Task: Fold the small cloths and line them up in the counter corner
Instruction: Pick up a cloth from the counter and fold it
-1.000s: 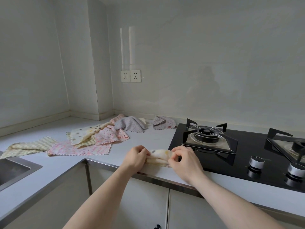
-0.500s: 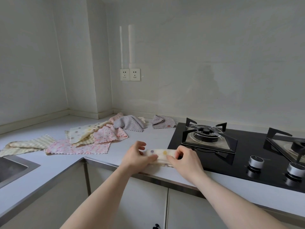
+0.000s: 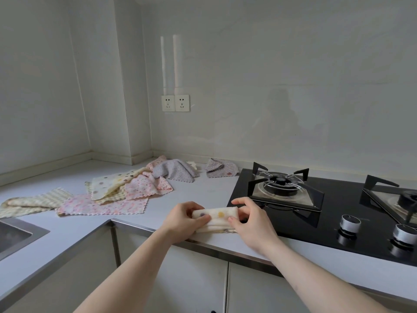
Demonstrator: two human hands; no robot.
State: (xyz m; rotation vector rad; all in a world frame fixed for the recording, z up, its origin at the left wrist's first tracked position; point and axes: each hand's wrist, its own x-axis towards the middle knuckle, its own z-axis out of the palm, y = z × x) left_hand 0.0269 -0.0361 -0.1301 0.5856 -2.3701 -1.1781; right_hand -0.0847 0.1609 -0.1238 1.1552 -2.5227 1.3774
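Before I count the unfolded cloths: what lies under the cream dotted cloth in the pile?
Under the cream dotted cloth a yellow checked cloth shows, overlapping a pink floral cloth. Anything deeper is covered.

Head camera looks forward and down — close over the counter (image 3: pixel 209 190); single view.

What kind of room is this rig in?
Most likely a home kitchen: a black gas hob with burners and knobs set into the counter, a steel sink at far left, and cabinet doors below.

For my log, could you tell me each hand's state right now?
Left hand: pinching the dotted cream cloth.
Right hand: gripping the same cloth.
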